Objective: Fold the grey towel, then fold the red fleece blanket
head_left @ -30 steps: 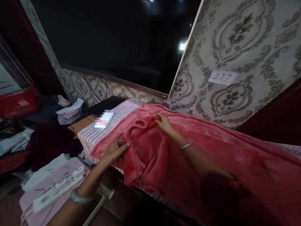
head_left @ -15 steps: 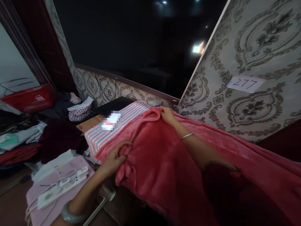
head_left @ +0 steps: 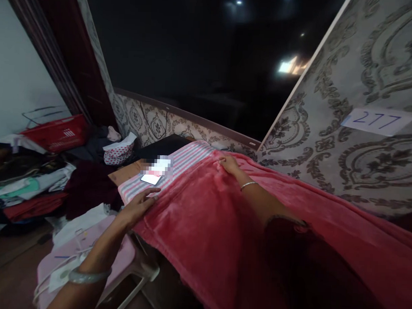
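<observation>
A plush red blanket (head_left: 196,226) lies spread across the surface in front of me, its left border running along a pink, grey and white striped cloth (head_left: 188,158). My left hand (head_left: 139,208) rests at the blanket's near left corner, fingers stretched out and holding nothing. Farther back, my right hand (head_left: 230,165) is on the blanket close to its far left corner, with bent fingers gathering small wrinkles in the fabric. On the striped cloth, just beyond my left fingertips, is a phone (head_left: 153,176) with a bright, partly blurred screen.
A pink stool (head_left: 124,255) at lower left carries a power strip (head_left: 61,273) and cables. Piled clothes (head_left: 39,184) and a red basket (head_left: 58,133) stand farther left. A large dark television (head_left: 196,59) hangs behind, beside a paper (head_left: 376,121) marked 277.
The blanket's folded-up left edge now lies flat beside the striped cloth. My left hand has let go of the bunched edge and moved left. The view has shifted slightly left.
</observation>
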### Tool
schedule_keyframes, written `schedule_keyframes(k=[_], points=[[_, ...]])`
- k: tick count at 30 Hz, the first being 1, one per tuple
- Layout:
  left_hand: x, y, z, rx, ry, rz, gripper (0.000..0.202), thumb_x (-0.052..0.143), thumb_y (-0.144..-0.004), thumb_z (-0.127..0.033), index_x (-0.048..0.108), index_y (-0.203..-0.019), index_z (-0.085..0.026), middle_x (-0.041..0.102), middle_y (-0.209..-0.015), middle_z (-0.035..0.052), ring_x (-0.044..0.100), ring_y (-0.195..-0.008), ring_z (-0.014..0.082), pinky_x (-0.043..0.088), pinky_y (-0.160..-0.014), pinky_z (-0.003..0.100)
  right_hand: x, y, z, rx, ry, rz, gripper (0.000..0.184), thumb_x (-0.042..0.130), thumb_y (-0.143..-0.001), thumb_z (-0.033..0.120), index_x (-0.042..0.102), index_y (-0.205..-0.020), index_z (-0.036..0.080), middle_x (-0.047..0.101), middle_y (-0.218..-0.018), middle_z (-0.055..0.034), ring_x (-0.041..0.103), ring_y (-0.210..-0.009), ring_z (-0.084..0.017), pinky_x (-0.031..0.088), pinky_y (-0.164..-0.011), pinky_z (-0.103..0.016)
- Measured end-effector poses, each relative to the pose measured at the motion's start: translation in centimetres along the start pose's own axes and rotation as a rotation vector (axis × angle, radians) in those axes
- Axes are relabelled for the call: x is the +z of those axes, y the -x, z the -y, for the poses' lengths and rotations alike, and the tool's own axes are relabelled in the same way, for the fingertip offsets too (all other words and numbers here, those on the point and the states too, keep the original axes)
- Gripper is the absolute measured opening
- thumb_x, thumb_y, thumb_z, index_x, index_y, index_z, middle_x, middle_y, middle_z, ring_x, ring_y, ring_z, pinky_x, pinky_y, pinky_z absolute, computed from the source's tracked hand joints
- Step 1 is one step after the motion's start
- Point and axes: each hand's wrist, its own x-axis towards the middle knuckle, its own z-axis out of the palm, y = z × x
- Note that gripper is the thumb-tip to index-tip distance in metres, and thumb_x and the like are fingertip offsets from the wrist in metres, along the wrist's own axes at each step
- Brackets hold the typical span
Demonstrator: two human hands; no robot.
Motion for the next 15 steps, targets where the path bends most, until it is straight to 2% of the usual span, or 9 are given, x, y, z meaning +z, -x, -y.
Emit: schedule_keyframes(k=[3, 5, 7, 9, 11, 15], points=[[-0.1, 2.1, 0.3, 0.02, -0.168, -0.077, 0.063, 0.071, -0.072, -0.066, 0.069, -0.119, -0.024, 0.076, -0.094, 0.0041, 0.07, -0.094, 0.0269, 0.055, -0.078, 0.033, 0.7, -0.1, -1.2, 0.044, -0.012, 0.08, 0.013, 0.06, -0.085, 0.024, 0.071, -0.082, 0.017, 0.073, -0.086, -0.006, 0.064, -0.084, -0.019, 0.048, -0.081, -0.028], [0.3, 3.2, 0.5, 0.024, -0.226, -0.069, 0.069, 0.071, -0.069, -0.068, 0.068, -0.122, -0.024, 0.075, -0.094, 0.0048, 0.069, -0.093, 0.027, 0.054, -0.078, 0.033, 1.2, -0.3, -1.9, 0.058, -0.023, 0.153, 0.017, 0.061, -0.086, 0.029, 0.069, -0.076, 0.017, 0.069, -0.075, -0.0042, 0.061, -0.075, -0.017, 0.047, -0.074, -0.027], [0.6, 3.8, 1.0, 0.076, -0.27, -0.058, 0.065, 0.075, -0.065, -0.062, 0.069, -0.114, -0.02, 0.074, -0.094, 0.0059, 0.067, -0.092, 0.0263, 0.052, -0.076, 0.032, 1.6, -0.8, -2.6, 0.046, -0.008, 0.17, 0.019, 0.065, -0.083, 0.03, 0.063, -0.068, 0.018, 0.061, -0.064, -0.0009, 0.056, -0.066, -0.016, 0.045, -0.069, -0.027], [0.7, 4.0, 1.4, 0.142, -0.287, -0.074, 0.055, 0.075, -0.064, -0.055, 0.07, -0.104, -0.018, 0.071, -0.091, 0.0061, 0.064, -0.087, 0.0232, 0.05, -0.072, 0.029, 2.0, -1.5, -3.1, 0.019, 0.018, 0.125, 0.021, 0.067, -0.079, 0.027, 0.056, -0.063, 0.021, 0.053, -0.059, 0.002, 0.051, -0.063, -0.015, 0.044, -0.068, -0.028], [0.5, 3.9, 1.4, 0.184, -0.261, -0.112, 0.047, 0.07, -0.068, -0.051, 0.068, -0.102, -0.018, 0.066, -0.081, 0.003, 0.059, -0.074, 0.0181, 0.045, -0.064, 0.027, 1.8, -2.5, -3.2, -0.014, 0.024, 0.025, 0.021, 0.063, -0.08, 0.026, 0.051, -0.064, 0.023, 0.05, -0.06, 0.0025, 0.049, -0.066, -0.017, 0.044, -0.069, -0.029], [-0.4, 3.0, 0.6, 0.254, -0.19, -0.177, 0.043, 0.068, -0.074, -0.044, 0.063, -0.109, -0.019, 0.054, -0.069, -0.0033, 0.048, -0.06, 0.0124, 0.035, -0.057, 0.023, 0.7, -4.7, -2.6, -0.095, -0.062, -0.234, 0.012, 0.055, -0.086, 0.029, 0.055, -0.075, 0.023, 0.06, -0.072, -0.0027, 0.053, -0.076, -0.02, 0.046, -0.077, -0.033]])
